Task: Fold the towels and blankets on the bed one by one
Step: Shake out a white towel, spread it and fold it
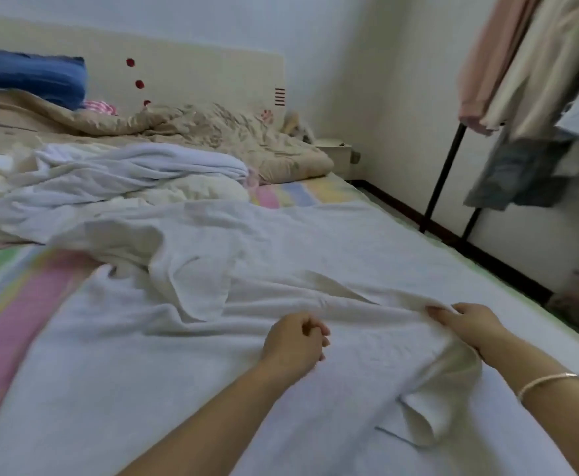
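White terry cloth covers most of the near bed: a large towel lies spread and rumpled under both hands. The right hand pinches a raised ridge of this towel between thumb and fingertips, and the cloth pulls into a taut crease running away from those fingers toward the left. Below the right wrist, which wears a thin bracelet, a corner of the towel is doubled over in a loose flap.

The left hand sits just beside that crease, on its near side, fingers curled in toward the palm. Whether they nip any cloth cannot be told.

Beyond the fingers of both hands, a heap of more white towels lies crumpled. Farther still lie a beige quilt and a blue pillow against the headboard. Well to the left of the left fingers, a pastel striped sheet shows past the towel's edge. Off to the right of the right fingers, a black rack stands by the wall with clothes hanging on it.
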A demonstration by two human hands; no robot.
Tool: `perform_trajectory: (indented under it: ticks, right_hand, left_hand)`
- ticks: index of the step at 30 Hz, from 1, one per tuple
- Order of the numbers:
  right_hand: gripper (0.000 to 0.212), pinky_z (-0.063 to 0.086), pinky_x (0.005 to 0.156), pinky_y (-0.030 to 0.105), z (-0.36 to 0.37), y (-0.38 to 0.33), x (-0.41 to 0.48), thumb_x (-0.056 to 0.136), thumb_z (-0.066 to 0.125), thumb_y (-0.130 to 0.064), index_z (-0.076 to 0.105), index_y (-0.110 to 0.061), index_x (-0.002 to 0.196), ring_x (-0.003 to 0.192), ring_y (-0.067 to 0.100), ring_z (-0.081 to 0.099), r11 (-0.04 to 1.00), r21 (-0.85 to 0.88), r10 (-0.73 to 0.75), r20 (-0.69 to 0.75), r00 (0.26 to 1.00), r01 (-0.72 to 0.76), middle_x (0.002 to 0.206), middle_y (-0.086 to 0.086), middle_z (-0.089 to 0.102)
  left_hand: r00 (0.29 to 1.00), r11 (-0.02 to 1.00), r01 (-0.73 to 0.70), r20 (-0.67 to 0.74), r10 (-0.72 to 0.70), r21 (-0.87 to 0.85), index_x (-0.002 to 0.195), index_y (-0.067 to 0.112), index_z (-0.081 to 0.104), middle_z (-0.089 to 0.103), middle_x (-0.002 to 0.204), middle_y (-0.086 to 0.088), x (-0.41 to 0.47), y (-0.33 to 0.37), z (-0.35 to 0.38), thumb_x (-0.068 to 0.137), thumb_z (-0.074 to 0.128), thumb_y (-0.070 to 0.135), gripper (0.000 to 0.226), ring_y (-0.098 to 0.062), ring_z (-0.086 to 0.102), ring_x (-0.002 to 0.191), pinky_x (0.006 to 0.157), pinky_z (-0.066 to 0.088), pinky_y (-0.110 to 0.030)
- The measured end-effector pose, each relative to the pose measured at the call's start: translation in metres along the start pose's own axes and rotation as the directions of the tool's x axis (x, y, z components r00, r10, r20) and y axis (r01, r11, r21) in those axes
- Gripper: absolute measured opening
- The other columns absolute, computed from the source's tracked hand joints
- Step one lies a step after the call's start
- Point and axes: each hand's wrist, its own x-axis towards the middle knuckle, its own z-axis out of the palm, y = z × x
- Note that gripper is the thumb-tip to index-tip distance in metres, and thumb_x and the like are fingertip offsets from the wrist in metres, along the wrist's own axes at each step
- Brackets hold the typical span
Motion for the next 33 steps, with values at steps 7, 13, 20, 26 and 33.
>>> perform_trajectory:
  ticks: [7, 13, 20, 26, 33]
  right_hand:
    - [0.036, 0.046, 0.062, 0.030, 0.011, 0.032, 0.032, 0.085, 0.060, -0.054, 0.061, -0.017, 0.085, 0.075, 0.019, 0.060, 0.968, -0.231, -0.093, 0.039, 0.995, 0.099, 0.083, 0.001, 0.065]
    - [0.053, 0.054, 0.062, 0.031, -0.015, 0.055, 0.010, 0.076, 0.073, -0.050, 0.050, -0.022, 0.114, 0.089, 0.018, 0.063, 1.000, 0.017, 0.007, 0.264, 0.965, -0.012, 0.105, 0.000, 0.059]
    - [0.029, 0.058, 0.058, 0.030, -0.033, 0.077, 0.000, 0.083, 0.072, -0.020, 0.061, -0.003, 0.105, 0.077, 0.025, 0.072, 0.959, 0.253, -0.014, 0.484, 0.875, -0.125, 0.102, 0.018, 0.067]
    - [0.016, 0.059, 0.055, 0.032, -0.049, 0.089, 0.005, 0.099, 0.051, -0.012, 0.063, -0.003, 0.101, 0.079, 0.024, 0.064, 0.663, 0.562, 0.015, 0.651, 0.759, -0.495, 0.089, 0.013, 0.068]
    - [0.019, 0.054, 0.076, 0.038, -0.076, 0.095, 0.024, 0.098, 0.054, -0.023, 0.066, -0.012, 0.088, 0.086, 0.028, 0.066, 0.875, 0.471, -0.143, 0.470, 0.871, -0.111, 0.095, 0.012, 0.070]
  left_hand:
    - [0.978, 0.904, -0.160, -0.058, 0.199, 0.396, 0.093, 0.032, 0.064, 0.068, 0.098, 0.015, 0.040, 0.018, 0.047, 0.092, 0.054, 0.022, 0.014, -0.007, 0.062, 0.087, 0.086, 0.052, -0.030]
    - [0.950, 0.865, -0.230, -0.090, 0.299, 0.446, 0.085, 0.032, 0.058, 0.062, 0.082, 0.018, 0.009, 0.039, 0.085, 0.090, 0.056, 0.025, 0.008, -0.003, 0.059, 0.072, 0.073, 0.052, -0.026]
    - [0.935, 0.953, -0.217, -0.237, 0.265, 0.211, 0.080, 0.031, 0.065, 0.069, 0.075, 0.018, -0.046, 0.048, 0.129, 0.087, 0.064, 0.036, 0.008, -0.004, 0.064, 0.064, 0.065, 0.054, -0.032]
    - [0.898, 0.779, -0.092, -0.286, 0.334, 0.620, 0.098, 0.034, 0.061, 0.057, 0.090, 0.023, -0.070, 0.038, 0.167, 0.061, 0.051, 0.080, 0.060, 0.002, 0.055, 0.083, 0.074, 0.047, -0.023]
    - [0.862, 0.602, -0.157, -0.189, 0.470, 0.783, 0.079, 0.026, 0.051, 0.050, 0.078, 0.010, -0.079, 0.068, 0.224, 0.072, 0.073, 0.039, 0.026, -0.013, 0.050, 0.072, 0.057, 0.037, -0.025]
